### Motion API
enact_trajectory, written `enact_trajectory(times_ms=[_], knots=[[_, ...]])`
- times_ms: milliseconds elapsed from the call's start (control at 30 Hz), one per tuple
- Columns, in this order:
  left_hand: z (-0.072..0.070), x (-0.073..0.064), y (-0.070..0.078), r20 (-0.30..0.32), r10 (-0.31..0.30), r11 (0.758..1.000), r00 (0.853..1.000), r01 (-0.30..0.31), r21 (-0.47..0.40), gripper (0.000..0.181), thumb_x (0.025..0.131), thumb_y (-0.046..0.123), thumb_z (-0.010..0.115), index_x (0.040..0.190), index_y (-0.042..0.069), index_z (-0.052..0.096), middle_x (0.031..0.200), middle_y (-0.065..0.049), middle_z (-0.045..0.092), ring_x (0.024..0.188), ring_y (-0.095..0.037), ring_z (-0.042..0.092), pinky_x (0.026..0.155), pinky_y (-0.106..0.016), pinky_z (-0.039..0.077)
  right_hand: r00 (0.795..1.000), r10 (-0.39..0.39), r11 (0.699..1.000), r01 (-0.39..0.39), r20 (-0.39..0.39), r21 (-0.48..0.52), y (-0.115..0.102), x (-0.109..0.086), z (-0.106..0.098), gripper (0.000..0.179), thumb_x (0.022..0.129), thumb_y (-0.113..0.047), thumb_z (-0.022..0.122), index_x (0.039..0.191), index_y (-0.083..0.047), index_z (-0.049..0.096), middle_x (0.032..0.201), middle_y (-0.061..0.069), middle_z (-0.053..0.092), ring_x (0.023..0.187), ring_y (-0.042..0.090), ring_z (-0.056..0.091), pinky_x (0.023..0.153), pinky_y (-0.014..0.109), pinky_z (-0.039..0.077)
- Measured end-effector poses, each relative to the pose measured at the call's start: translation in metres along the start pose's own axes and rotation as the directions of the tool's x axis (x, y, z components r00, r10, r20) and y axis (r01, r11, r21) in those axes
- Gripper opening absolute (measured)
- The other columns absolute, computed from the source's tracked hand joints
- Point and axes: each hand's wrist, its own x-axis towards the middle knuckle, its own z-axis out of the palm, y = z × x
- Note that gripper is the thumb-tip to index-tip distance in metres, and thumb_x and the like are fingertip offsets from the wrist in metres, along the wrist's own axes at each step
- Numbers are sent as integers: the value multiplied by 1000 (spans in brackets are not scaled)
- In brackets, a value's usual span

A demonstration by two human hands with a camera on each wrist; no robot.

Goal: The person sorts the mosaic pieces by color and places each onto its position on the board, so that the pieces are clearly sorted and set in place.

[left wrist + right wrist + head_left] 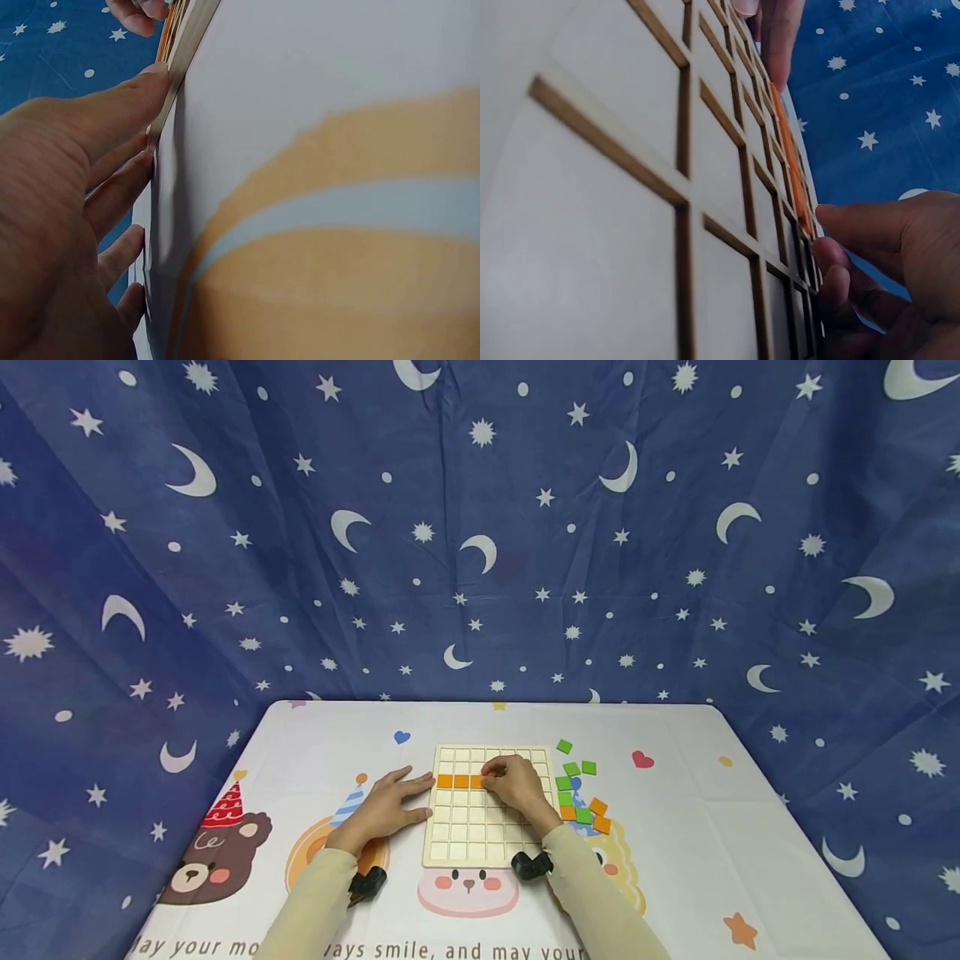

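Note:
A pale wooden grid board [459,832] lies on the table, with orange square tiles [453,782] side by side in one row near its far end. My right hand [517,785] reaches over the board, thumb and curled fingers pinching an orange tile at the right end of that row; the fingers partly cover it. In the right wrist view the thumb tip [831,217] sits right at the end of the orange strip [791,169]. My left hand [386,807] lies with fingers spread, its fingertips at the board's left edge. The thumb [142,90] touches the wooden rim [187,49] in the left wrist view.
Loose green tiles [565,747] and orange tiles [602,825] lie scattered right of the board. The white tablecloth [675,777] carries printed animals, hearts and lettering. A dark blue curtain [480,627] with moons and stars hangs behind the table.

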Motion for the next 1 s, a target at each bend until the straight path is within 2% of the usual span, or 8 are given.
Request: enact_trajectory(times_ms=[200, 333, 467, 633, 767, 1000], knots=[[0, 1, 0, 2, -2, 1000, 1000, 2, -4, 61, 87, 38, 73, 142, 20, 54, 151, 4, 48, 149, -36, 25, 118, -63, 21, 998, 12, 991, -21, 68, 134, -1, -2, -7, 11, 90, -14, 70, 100, -10, 74, 83, 1, 67, 70, 14, 58, 59, 26, 48], [1, 2, 0, 3, -8, 1000, 1000, 8, -5, 61, 87, 39, 73, 142, 21, 54, 151, 5, 48, 150, -35, 25, 118, -63, 22, 996, 12, 986, -27, 94, 166, -8, -7, -15, 15, 90, -13, 70, 104, -7, 73, 86, 2, 67, 72, 15, 57, 59, 27, 49], [0, 2, 0, 3, -9, 1000, 1000, 9, -8, 61, 87, 39, 73, 142, 21, 54, 152, 5, 47, 150, -35, 24, 118, -63, 21, 997, -22, 990, 12, 76, 141, -17, -13, -25, 16, 88, -14, 72, 103, -8, 73, 88, 1, 68, 72, 14, 57, 62, 28, 49], [1, 1, 1, 1, -15, 1000, 1000, 15, -16, 61, 87, 38, 73, 142, 20, 54, 152, 5, 48, 150, -36, 24, 118, -63, 21, 998, -56, 989, 53, 17, 140, -19, -22, -39, 10, 86, -14, 75, 95, -13, 73, 87, 0, 69, 71, 14, 58, 61, 28, 49], [2, 1, 0, 6, -18, 1000, 1000, 18, -11, 61, 87, 40, 73, 142, 21, 54, 151, 6, 48, 150, -35, 24, 118, -64, 21, 998, -67, 989, 67, -9, 132, -18, -31, -50, 8, 85, -16, 76, 93, -17, 73, 87, 0, 69, 72, 13, 58, 61, 27, 49], [0, 1, -1, 3, -17, 1000, 1000, 17, -17, 61, 87, 40, 73, 143, 22, 54, 151, 6, 48, 150, -35, 23, 117, -64, 23, 997, -64, 991, 67, -32, 119, -15, -46, -67, 11, 85, -16, 77, 95, -18, 73, 89, -3, 68, 79, 14, 60, 67, 28, 51]])
